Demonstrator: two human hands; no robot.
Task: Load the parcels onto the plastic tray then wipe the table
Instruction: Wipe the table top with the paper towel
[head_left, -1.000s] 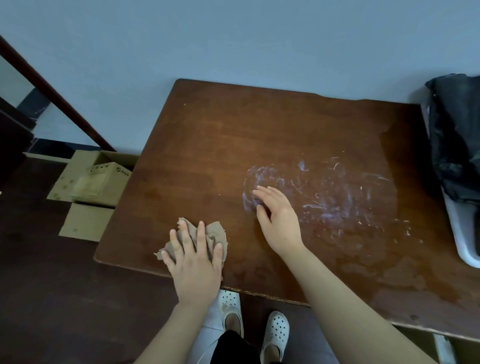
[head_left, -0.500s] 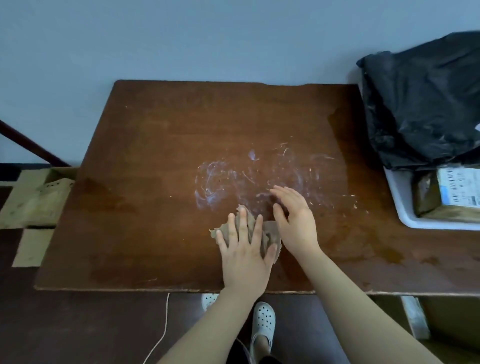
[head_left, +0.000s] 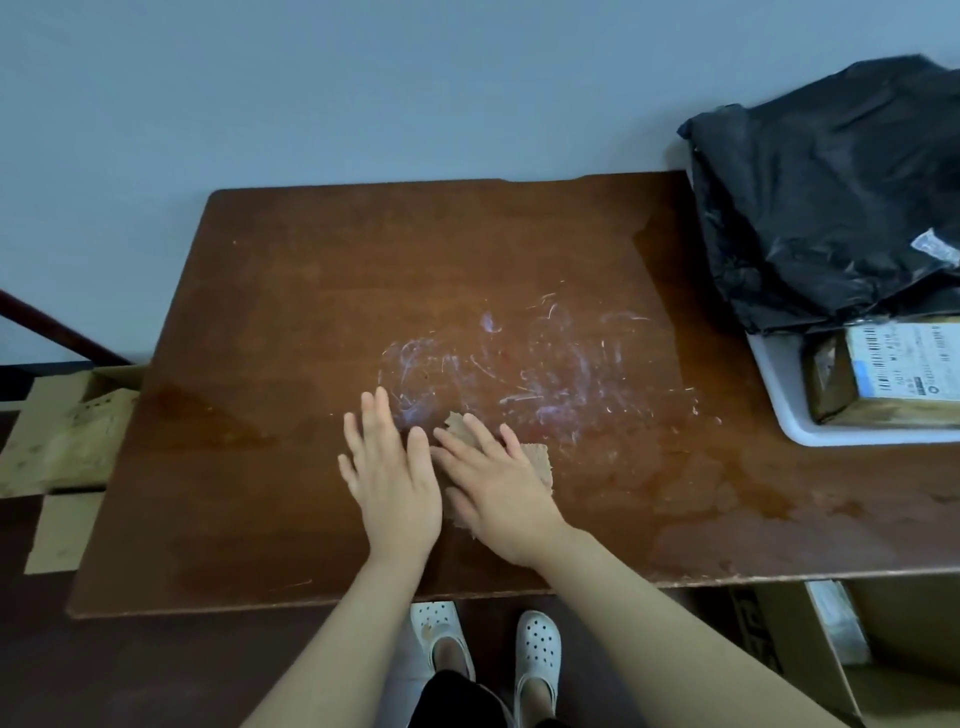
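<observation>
Two hands are down flat near the front edge of the worktop (head_left: 311, 312). The right hand (head_left: 498, 483) has its fingers (head_left: 485, 441) straight and spread, pinning the cloth (head_left: 537, 460) to the wood, set to scrub, I'd say. The left hand (head_left: 389, 473) lies released on bare wood just beside it, likely bracing. White smears (head_left: 519, 364) sit just beyond. Parcels look loaded: the black bag (head_left: 831, 208) and the box (head_left: 893, 374) ride in the tray (head_left: 774, 384) at the right edge, clear of the wiping.
</observation>
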